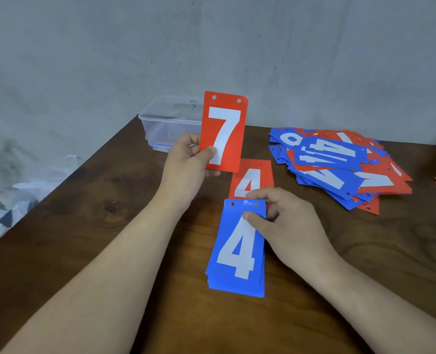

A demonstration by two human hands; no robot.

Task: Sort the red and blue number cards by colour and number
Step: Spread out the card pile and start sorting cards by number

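Two hands hold number cards over a dark wooden table (125,251).

Just above the frame's centre, the left hand (186,162) pinches a red 7 card (224,131) by its lower left corner, thumb on the face and fingers behind, so the card stands upright off the table. Below centre, the right hand (286,223) grips the top right edge of a stack of blue cards (237,249) with a 4 showing, thumb on the face and fingers curled round the edge. A red 4 card (252,178) lies flat between the two, partly under the right hand. At right, a loose heap of mixed red and blue cards (339,167) is spread out. A clear plastic box (168,121) sits behind the red 7.
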